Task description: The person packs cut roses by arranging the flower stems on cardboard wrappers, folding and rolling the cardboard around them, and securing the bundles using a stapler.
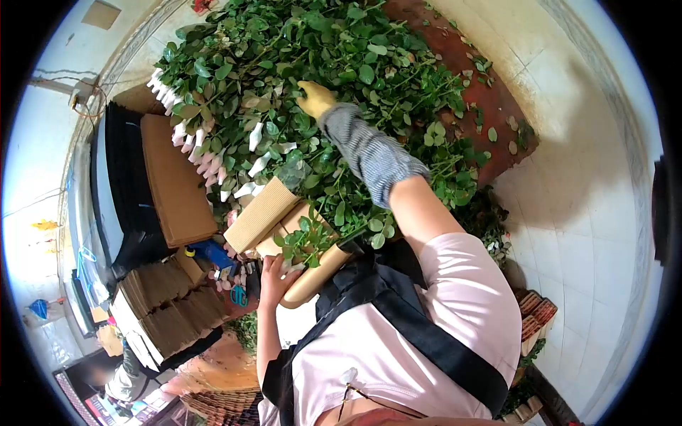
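Note:
My left hand is bare, its fingers curled at the white bud end of a leafy rose stem. The stem lies over the corrugated cardboard, and the fingers partly hide the bud. My right hand, in a yellow glove with a grey knitted sleeve, reaches over a large heap of green rose stems. Its fingers look apart among the leaves, with nothing visible in them. White-sleeved buds stick out of the heap's left side. A corrugated cardboard piece and a brown paper roll lie near my left hand.
Cardboard sheets and a stack of brown cardboard stand at the left. Blue scissors and a blue tool lie beside them. Loose leaves litter the reddish table; a tiled wall rises at right. Another person is at lower left.

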Available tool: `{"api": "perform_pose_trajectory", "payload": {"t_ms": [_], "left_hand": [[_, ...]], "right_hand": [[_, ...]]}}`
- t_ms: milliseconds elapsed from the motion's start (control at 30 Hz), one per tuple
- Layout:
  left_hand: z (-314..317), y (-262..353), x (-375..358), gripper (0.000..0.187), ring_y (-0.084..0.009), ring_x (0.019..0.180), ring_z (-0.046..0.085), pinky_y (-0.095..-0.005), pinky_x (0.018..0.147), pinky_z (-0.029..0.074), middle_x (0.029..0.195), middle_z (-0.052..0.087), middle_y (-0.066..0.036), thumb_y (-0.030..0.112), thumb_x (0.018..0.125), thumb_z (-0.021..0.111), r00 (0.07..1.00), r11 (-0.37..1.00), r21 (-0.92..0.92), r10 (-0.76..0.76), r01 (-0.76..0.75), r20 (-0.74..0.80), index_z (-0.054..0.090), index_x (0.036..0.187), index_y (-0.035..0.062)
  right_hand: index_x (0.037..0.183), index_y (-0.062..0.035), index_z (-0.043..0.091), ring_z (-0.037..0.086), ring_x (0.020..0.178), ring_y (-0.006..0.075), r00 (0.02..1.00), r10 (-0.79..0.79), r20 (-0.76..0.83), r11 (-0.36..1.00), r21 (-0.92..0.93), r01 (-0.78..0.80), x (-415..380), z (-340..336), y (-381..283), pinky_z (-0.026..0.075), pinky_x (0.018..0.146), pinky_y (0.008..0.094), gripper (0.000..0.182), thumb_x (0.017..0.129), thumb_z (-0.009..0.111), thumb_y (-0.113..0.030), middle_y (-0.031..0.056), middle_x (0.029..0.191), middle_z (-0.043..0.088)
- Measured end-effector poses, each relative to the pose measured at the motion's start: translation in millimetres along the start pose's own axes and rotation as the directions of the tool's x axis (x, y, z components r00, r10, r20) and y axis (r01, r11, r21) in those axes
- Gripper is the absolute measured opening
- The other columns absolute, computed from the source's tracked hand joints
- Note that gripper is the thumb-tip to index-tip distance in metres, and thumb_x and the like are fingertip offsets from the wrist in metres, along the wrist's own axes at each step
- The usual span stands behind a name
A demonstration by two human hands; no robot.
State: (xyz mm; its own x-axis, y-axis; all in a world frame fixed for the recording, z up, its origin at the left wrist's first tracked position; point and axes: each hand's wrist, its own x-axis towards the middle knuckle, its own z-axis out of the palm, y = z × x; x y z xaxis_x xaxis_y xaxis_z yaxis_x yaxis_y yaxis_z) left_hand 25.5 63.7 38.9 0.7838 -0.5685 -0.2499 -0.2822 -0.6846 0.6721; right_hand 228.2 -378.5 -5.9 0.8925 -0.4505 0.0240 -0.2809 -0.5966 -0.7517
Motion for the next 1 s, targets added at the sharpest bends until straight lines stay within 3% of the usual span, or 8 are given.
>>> {"api": "perform_pose_trajectory", "payload": {"t_ms": [100,233,367,533,633,833,867,1000], "left_hand": [[3,-15,1,0.060,-0.0326,0.095,0.060,-0.0395,0.084,0.052,0.106,0.053,-0.016,0.018,0.071,0.086,1.000,1.000,0.004,-0.011,0.011,0.005,0.062,0.120,-0.0059],[2,-9,2,0.058,-0.0331,0.094,0.059,-0.0407,0.084,0.051,0.105,0.054,-0.016,0.018,0.069,0.085,1.000,0.999,0.045,0.014,-0.014,-0.004,0.064,0.118,-0.0053],[1,-3,1,0.060,-0.0326,0.094,0.060,-0.0406,0.084,0.052,0.105,0.054,-0.016,0.016,0.070,0.084,1.000,1.000,0.026,0.016,-0.017,0.020,0.064,0.124,-0.0016],[-4,4,1,0.060,-0.0320,0.091,0.060,-0.0387,0.081,0.052,0.103,0.055,-0.015,0.014,0.071,0.083,1.000,1.000,0.028,0.013,-0.014,0.016,0.064,0.127,0.0040],[-4,4,2,0.058,-0.0317,0.089,0.060,-0.0389,0.081,0.052,0.102,0.055,-0.015,0.014,0.072,0.082,0.997,0.994,0.080,0.075,-0.076,0.006,0.065,0.126,0.0041],[-5,0,0,0.057,-0.0321,0.095,0.060,-0.0411,0.083,0.051,0.105,0.055,-0.015,0.018,0.074,0.082,0.999,0.996,0.088,0.028,-0.031,0.038,0.062,0.125,0.0006],[-3,-2,2,0.057,-0.0324,0.096,0.060,-0.0411,0.084,0.051,0.106,0.056,-0.015,0.017,0.074,0.083,0.999,0.994,0.093,0.047,-0.048,0.022,0.061,0.124,0.0004],[-3,-2,3,0.057,-0.0331,0.092,0.062,-0.0409,0.082,0.052,0.106,0.057,-0.015,0.017,0.071,0.084,0.999,0.997,0.055,0.049,-0.049,0.007,0.062,0.121,0.0011]], "right_hand": [[0.142,-0.0068,0.049,0.060,0.117,0.0319,0.990,-0.103,-0.094,0.983,-0.162,0.087,-44,-29,15,0.049,0.101,0.0407,0.053,0.094,0.061,-0.027,0.0157,0.134,0.059],[0.133,-0.0078,0.054,0.061,0.070,0.0228,0.916,-0.025,0.400,0.994,-0.085,0.064,-154,-70,-33,0.056,0.075,0.0389,0.042,0.095,0.063,-0.025,0.0112,0.090,0.067],[0.097,-0.0119,0.065,0.061,0.064,0.0199,0.694,-0.406,0.595,0.601,-0.398,0.693,-219,-32,3,0.052,0.062,0.0385,0.018,0.097,0.059,-0.028,0.0053,0.068,0.062],[0.075,-0.0105,0.062,0.058,0.051,0.0216,0.919,-0.115,0.378,0.862,-0.421,0.281,-276,-24,3,0.050,0.055,0.0388,0.023,0.095,0.056,-0.020,0.0053,0.061,0.059],[0.096,-0.0113,0.064,0.060,0.059,0.0271,0.906,-0.342,0.251,0.820,-0.391,0.418,-302,-24,38,0.047,0.058,0.0441,0.015,0.087,0.067,-0.023,0.0085,0.063,0.058],[0.133,-0.0193,0.060,0.067,0.095,0.0191,0.827,-0.151,0.541,0.954,0.300,-0.022,-258,-72,40,0.055,0.086,0.0349,0.041,0.095,0.067,-0.030,0.0040,0.107,0.069],[0.137,-0.0209,0.058,0.064,0.097,0.0157,0.820,0.093,0.565,0.934,0.235,-0.268,-239,-113,-2,0.054,0.088,0.0342,0.043,0.095,0.067,-0.025,-0.0002,0.111,0.067],[0.110,-0.0157,0.072,0.066,0.102,0.0240,0.998,-0.037,0.053,0.767,-0.638,0.062,-152,-106,88,0.054,0.093,0.0395,0.020,0.093,0.061,-0.013,0.0079,0.113,0.070]]}}
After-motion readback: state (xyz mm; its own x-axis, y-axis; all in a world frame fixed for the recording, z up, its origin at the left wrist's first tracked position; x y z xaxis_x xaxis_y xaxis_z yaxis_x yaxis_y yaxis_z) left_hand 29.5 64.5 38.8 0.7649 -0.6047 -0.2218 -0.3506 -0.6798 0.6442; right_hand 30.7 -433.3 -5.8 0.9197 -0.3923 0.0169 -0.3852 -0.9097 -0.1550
